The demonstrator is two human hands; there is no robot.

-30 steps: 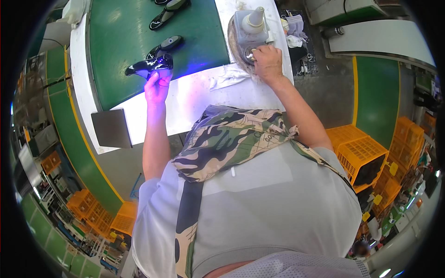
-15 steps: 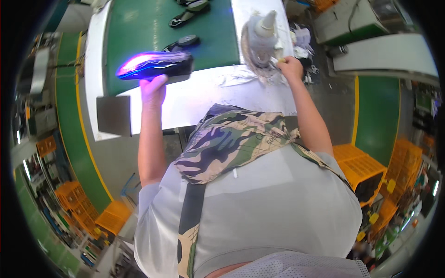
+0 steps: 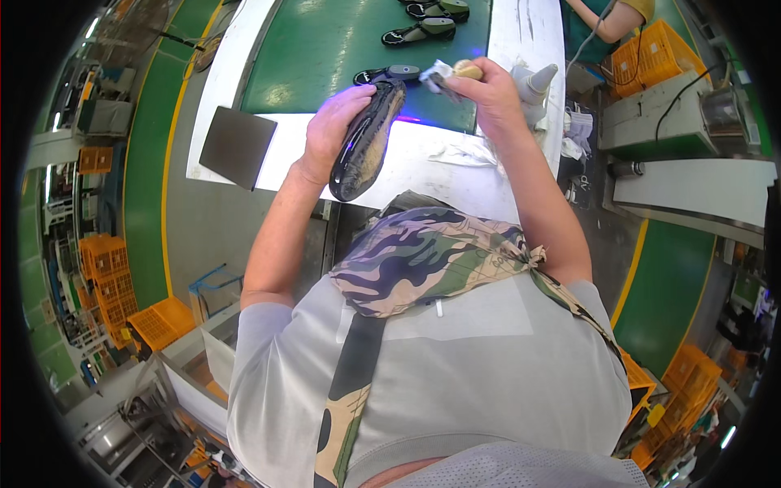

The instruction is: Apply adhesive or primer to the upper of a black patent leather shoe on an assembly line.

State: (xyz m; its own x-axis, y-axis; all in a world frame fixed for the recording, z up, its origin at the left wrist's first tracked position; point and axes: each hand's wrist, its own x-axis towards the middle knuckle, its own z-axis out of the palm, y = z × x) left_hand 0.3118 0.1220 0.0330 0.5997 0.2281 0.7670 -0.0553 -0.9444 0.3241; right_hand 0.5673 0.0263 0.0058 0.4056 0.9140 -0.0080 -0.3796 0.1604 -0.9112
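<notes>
My left hand (image 3: 334, 130) is closed round a glossy black shoe (image 3: 353, 163), held tilted above the table's near edge, its rough brownish underside turned to the right. My right hand (image 3: 493, 96) grips a small tan piece (image 3: 466, 70) with a ragged whitish and dark end (image 3: 439, 78); its exact kind is unclear. That ragged end is apart from the shoe, to its upper right. Behind the shoe, on the green belt (image 3: 317, 57), rests another black shoe (image 3: 389, 75) with a grey block in it. A pale squeeze bottle (image 3: 533, 88) stands beyond my right hand, partly hidden by it.
Several black shoes (image 3: 419, 32) lie farther up the belt. A dark square plate (image 3: 236, 146) is at the white table's left corner, and a white cloth (image 3: 468, 153) lies at right. Another person's arm (image 3: 598, 23) shows at upper right, near an orange crate (image 3: 655, 58).
My left hand has brought the shoe nearer and turned it from level to steeply tilted. My right hand has moved left from beside the bottle, carrying the tan piece. The view has shifted.
</notes>
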